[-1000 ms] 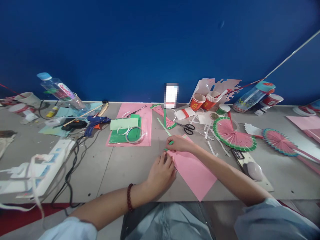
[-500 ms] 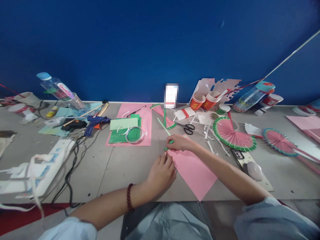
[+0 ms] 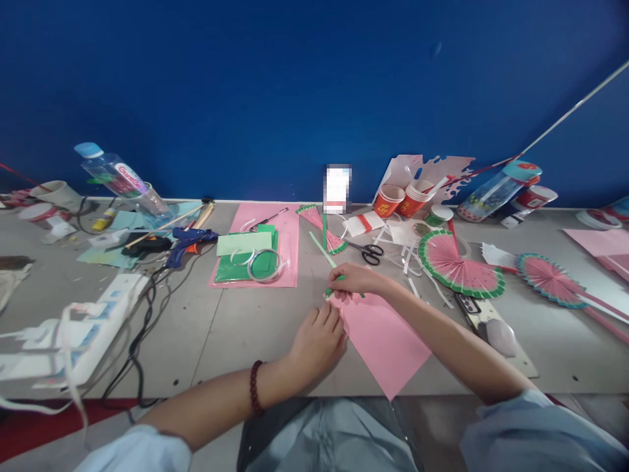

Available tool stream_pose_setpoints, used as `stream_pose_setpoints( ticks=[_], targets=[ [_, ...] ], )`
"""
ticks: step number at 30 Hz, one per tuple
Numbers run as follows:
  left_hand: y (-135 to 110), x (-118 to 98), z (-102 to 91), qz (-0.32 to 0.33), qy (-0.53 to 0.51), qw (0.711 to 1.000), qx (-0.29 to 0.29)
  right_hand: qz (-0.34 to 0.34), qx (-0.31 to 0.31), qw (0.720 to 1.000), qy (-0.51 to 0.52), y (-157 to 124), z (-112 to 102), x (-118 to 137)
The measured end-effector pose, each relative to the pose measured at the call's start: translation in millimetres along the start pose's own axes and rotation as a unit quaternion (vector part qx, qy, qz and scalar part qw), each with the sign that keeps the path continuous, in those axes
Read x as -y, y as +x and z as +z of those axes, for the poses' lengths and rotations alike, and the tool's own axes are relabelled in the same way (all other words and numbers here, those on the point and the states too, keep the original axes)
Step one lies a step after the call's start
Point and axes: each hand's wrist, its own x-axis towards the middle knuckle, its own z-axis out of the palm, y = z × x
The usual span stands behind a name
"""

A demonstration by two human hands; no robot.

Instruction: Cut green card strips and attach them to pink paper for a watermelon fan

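Note:
A sheet of pink paper (image 3: pixel 388 341) lies slanted on the table in front of me, one corner pointing down to the near edge. My left hand (image 3: pixel 318 337), with a beaded bracelet at the wrist, has its fingers closed on the sheet's left edge. Just above it, my right hand (image 3: pixel 356 278) pinches a green paper strip (image 3: pixel 334 284) along the sheet's upper edge. The strip's middle is hidden under the right fingers. Beyond the hands lie a pale green strip (image 3: pixel 322 248) and a small folded pink-and-green paper fan (image 3: pixel 319 226).
Black scissors (image 3: pixel 368 252), paper scraps and a watermelon-patterned fan (image 3: pixel 457 265) lie right. Green paper (image 3: pixel 236 270) with a tape roll (image 3: pixel 265 265) sits left, near a blue glue gun (image 3: pixel 189 242) and white power strip (image 3: pixel 105 328). Red cups (image 3: pixel 390 200) stand at the back.
The pink sheet has shifted slightly, its near corner lower and its right corner further right. A green end now shows right of my right fingers. My left hand has barely moved.

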Motion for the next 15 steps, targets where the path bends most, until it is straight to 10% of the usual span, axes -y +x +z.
stream_pose_setpoints(
  ticks=[15],
  targets=[
    [0.8,0.0,-0.5,0.005,-0.001,1.0,0.003,-0.028,0.077,0.974,0.213,-2.2,-27.4,-7.7]
  ],
)
